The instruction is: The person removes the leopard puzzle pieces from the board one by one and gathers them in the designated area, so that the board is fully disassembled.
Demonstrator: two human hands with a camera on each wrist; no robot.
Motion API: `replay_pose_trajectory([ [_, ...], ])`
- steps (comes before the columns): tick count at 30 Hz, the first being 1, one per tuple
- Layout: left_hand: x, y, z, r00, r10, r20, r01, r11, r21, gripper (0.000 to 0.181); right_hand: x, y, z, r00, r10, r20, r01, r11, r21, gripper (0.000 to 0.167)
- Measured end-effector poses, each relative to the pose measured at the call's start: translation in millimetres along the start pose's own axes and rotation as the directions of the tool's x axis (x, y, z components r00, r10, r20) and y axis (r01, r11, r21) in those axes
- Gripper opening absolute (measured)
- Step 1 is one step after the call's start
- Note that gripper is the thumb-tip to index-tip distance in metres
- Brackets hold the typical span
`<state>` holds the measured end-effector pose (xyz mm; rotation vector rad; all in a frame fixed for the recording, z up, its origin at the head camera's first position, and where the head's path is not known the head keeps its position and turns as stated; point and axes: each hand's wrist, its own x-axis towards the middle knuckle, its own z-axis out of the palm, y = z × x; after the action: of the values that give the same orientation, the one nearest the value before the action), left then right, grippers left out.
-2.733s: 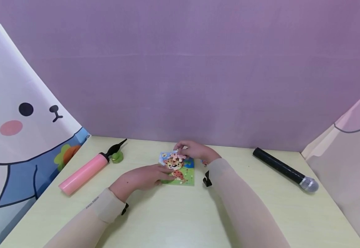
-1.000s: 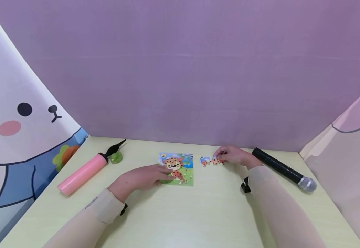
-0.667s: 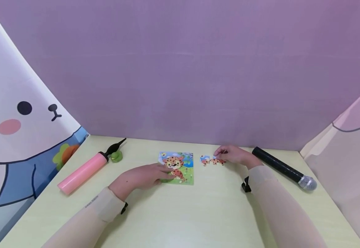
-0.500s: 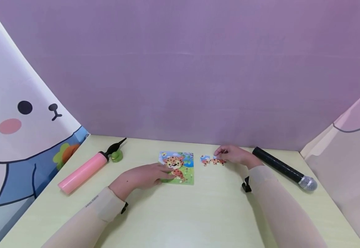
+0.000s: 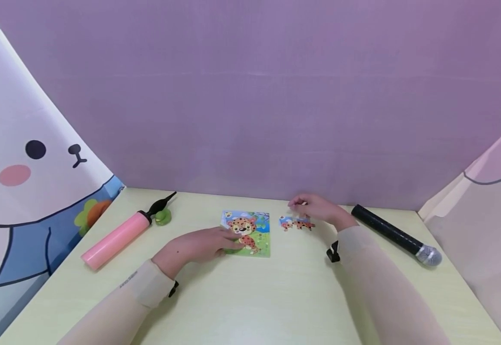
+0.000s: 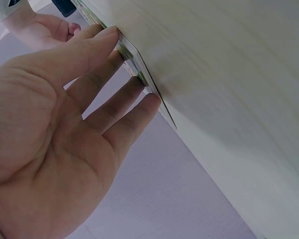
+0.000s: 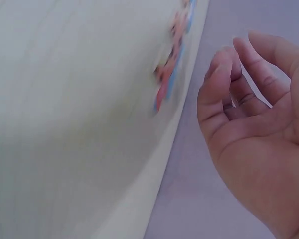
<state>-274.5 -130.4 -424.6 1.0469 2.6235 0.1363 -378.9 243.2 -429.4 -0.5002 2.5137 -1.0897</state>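
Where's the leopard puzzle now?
In the head view, the leopard puzzle lies in the far middle of the table, left of the loose pieces; the left hand touches its left side.

- Board (image 5: 262,244), centre: blue, green; 1 orange, dark-spotted leopard (image 5: 242,225)
- Pieces (image 5: 304,224), right of centre: orange, dark-spotted, blue
- Pump (image 5: 118,241), left: pink, black
- Microphone (image 5: 390,232), right: black, grey
- Backdrop (image 5: 250,105), top: purple
- Table (image 5: 250,302), bottom: pale cream
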Motion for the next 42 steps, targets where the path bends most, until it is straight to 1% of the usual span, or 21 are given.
replay_pose_trajectory([
  [4,-0.5,0.4,0.7,1.000,-0.003,0.002,0.003,1.000,-0.008,0.053,7.3,-12,9,1.000,-0.011,0.009,0.011,1.000,0.027,0.041],
  [6,-0.1,0.3,0.9,1.000,-0.006,0.005,0.006,1.000,-0.012,0.053,11.1,-17,15,0.999,-0.033,0.012,0.032,0.998,0.045,0.041],
  [9,1.0,-1.3,1.6,1.000,-0.002,-0.001,0.002,1.000,-0.010,0.052,18.1,-25,28,0.998,-0.057,0.018,0.056,0.996,0.074,0.042],
  [12,2.8,-3.2,2.2,1.000,0.010,-0.011,-0.010,1.000,0.006,0.052,24.4,-35,41,0.996,-0.075,0.044,0.072,0.995,0.075,0.042],
  [16,5.7,-3.0,1.8,0.999,0.027,-0.022,-0.026,0.999,0.021,0.051,31.5,-46,57,0.995,-0.064,0.075,0.064,0.998,0.008,0.042],
  [19,7.9,-0.6,1.5,0.999,0.023,-0.022,-0.022,0.999,0.026,0.051,35.9,-49,65,0.996,-0.048,0.079,0.052,0.998,-0.042,0.044],
  [22,9.5,2.7,2.0,1.000,-0.001,-0.016,0.002,0.999,0.036,0.052,38.7,-51,69,0.996,-0.031,0.081,0.036,0.998,-0.060,0.046],
  [25,10.5,6.2,2.3,0.999,-0.032,-0.009,0.032,0.998,0.051,0.055,39.7,-52,71,0.996,-0.020,0.086,0.024,0.998,-0.052,0.047],
  [30,11.0,10.8,1.5,0.997,-0.072,-0.002,0.072,0.996,0.061,0.057,43.0,-50,73,0.994,-0.062,0.090,0.068,0.996,-0.057,0.046],
  [32,11.2,12.4,1.2,0.997,-0.078,-0.001,0.078,0.995,0.065,0.058,44.2,-49,74,0.993,-0.075,0.093,0.082,0.994,-0.067,0.045],
  [36,13.8,17.4,1.3,0.995,-0.100,-0.005,0.100,0.992,0.079,0.058,44.7,-48,73,0.993,-0.062,0.103,0.071,0.994,-0.078,0.044],
  [42,21.7,28.1,5.0,0.989,-0.147,-0.026,0.149,0.980,0.129,0.057,46.5,-47,72,0.994,-0.033,0.102,0.043,0.995,-0.095,0.044],
])
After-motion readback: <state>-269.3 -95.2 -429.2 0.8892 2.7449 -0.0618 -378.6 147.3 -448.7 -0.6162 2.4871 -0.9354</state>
